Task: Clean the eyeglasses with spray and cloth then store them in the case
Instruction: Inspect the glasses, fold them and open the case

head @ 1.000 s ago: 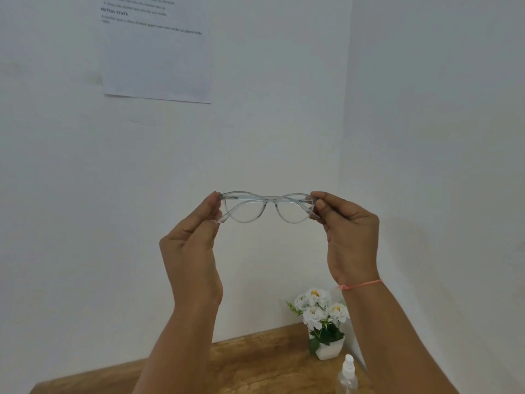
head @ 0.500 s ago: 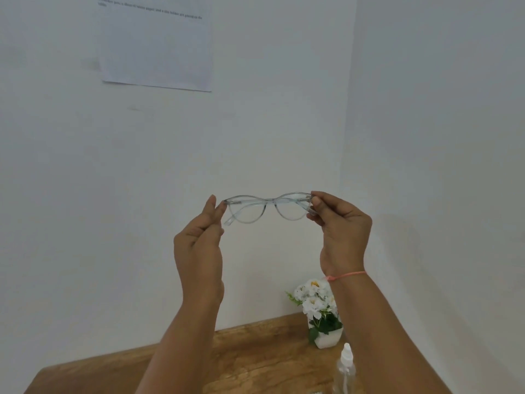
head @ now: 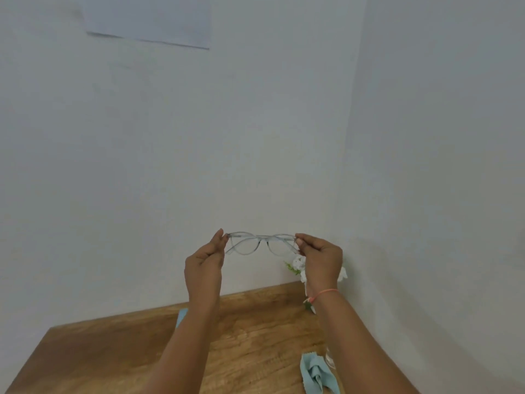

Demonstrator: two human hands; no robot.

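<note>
Eyeglasses (head: 261,244), clear frame, held in air above wood counter (head: 113,356), in front of the wall. Hands: L hand (head: 204,265) pinches frame's left end, fingers mostly straight; R hand (head: 321,257) pinches right end, fingers curled. Crumpled light-blue cloth (head: 315,371) on counter by R forearm, clear bottle base (head: 329,361) just beside it, mostly hidden. White flowers (head: 298,264) behind R hand.

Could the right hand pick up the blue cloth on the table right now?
Probably not yet. The right hand is pinching one end of the eyeglasses, held up in the air. The cloth lies uncovered on the table below, so once it lets go, likely yes.
</note>
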